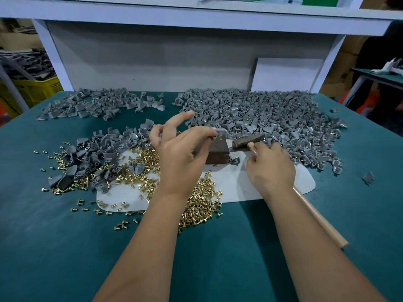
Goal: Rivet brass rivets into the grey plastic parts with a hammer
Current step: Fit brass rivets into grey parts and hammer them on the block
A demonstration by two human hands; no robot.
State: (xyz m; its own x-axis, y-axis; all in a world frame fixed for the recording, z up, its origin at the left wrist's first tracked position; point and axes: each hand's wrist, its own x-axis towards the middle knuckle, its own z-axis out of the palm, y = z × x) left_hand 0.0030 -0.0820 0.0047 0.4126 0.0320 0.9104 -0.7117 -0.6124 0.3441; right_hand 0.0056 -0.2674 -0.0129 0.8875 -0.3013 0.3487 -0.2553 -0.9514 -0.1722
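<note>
Head view. Green table mat (pixel 65 247) under everything. At centre, dark rusty metal block (pixel 218 152) standing on a pale sheet (pixel 237 184). On top of block, one grey plastic part (pixel 220 132) with a brass rivet (pixel 220 136) standing in it, touching the thumb tip. Left hand (pixel 181 155) at 9 o'clock of the block, thumb pinching the part against the block top; index raised and straight toward 12; whether the other fingers hold anything, cannot tell. Right hand (pixel 270 165) at 3 o'clock of the block, fingers curled round the wooden handle close under the head of the hammer (pixel 246 142); head lying just beside the block, handle running out toward 5 o'clock.

Loose brass rivets heap (pixel 200 203) at 6 to 8 o'clock of the block, partly on the sheet. Small pile of grey parts (pixel 98 153) at 9 o'clock, mixed with rivets. Large pile of grey parts (pixel 261 112) from 12 to 3 o'clock. Third pile (pixel 98 103) at 10 to 11 o'clock.

Containers: yellow crate (pixel 37 88) at far 9 to 10 o'clock, off the table, holding long grey pieces, blurred.
</note>
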